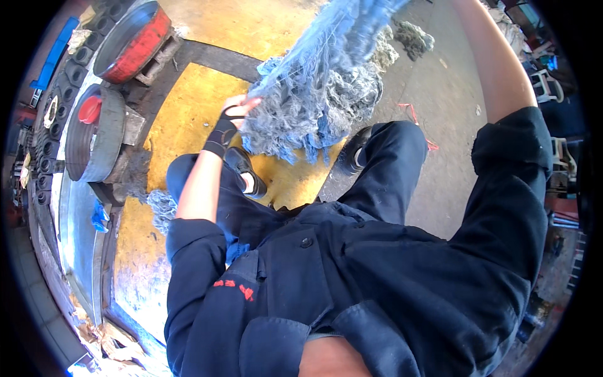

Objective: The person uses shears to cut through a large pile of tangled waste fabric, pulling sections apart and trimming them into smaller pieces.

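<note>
A heap of tangled grey and blue yarn waste (282, 113) lies on the floor between my feet. My left hand (237, 108), with a black wrist wrap on it, is at the heap's left edge, fingers stretched out toward the strands. Part of the fingers blends into the yarn there. A long bundle of light-blue strands (352, 31) rises from the heap and runs out past the top of the head view, smeared by motion. My right arm (499, 69) reaches up and forward beyond the top edge, so its hand and anything in it are hidden.
A red-sided round pan (141, 47) rests on a concrete block at upper left. Below it stands a grey drum (110, 135) with a red object inside. A smaller yarn clump (162, 208) lies by my left leg. Another grey clump (411, 41) sits beyond the heap.
</note>
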### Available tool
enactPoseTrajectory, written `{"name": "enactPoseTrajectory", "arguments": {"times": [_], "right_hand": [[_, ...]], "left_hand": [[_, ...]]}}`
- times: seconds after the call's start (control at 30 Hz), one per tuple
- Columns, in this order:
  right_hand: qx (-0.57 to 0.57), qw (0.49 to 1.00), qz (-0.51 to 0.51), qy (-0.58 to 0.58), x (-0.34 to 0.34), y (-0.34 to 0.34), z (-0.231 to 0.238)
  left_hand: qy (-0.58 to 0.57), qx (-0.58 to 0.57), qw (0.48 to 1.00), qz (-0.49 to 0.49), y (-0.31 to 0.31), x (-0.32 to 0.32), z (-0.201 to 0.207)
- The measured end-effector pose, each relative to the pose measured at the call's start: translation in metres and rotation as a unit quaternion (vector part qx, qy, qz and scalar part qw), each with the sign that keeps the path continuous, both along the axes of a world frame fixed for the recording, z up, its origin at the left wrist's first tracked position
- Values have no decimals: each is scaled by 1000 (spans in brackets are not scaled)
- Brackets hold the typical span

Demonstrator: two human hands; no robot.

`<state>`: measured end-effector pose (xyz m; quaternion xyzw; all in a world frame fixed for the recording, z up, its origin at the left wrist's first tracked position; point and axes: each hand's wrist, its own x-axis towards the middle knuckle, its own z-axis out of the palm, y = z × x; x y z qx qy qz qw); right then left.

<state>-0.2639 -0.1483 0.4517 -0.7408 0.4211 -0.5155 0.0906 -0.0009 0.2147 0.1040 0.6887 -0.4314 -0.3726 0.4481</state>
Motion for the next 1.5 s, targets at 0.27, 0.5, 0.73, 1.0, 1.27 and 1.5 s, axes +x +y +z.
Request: {"name": "enactPoseTrajectory", "arguments": {"times": [0.27,0.5,0.73,1.0,1.27,1.5], "right_hand": [[-44,993,-83,68,-67,-52,-47],[47,979,-94,174,-72,-41,-40],[-35,987,-60,142,-48,3,-33],[-81,990,20,112,-31,35,-22],[-8,988,42,150,-20,34,-35],[57,987,5,153,-22,17,-70]], "left_hand": [[-74,-121,988,56,12,116,89],[-249,-146,955,68,25,173,219],[-403,-291,848,184,34,191,280],[-761,-320,564,-15,113,254,299],[-416,21,903,105,137,252,277],[-93,49,979,172,119,213,232]]}}
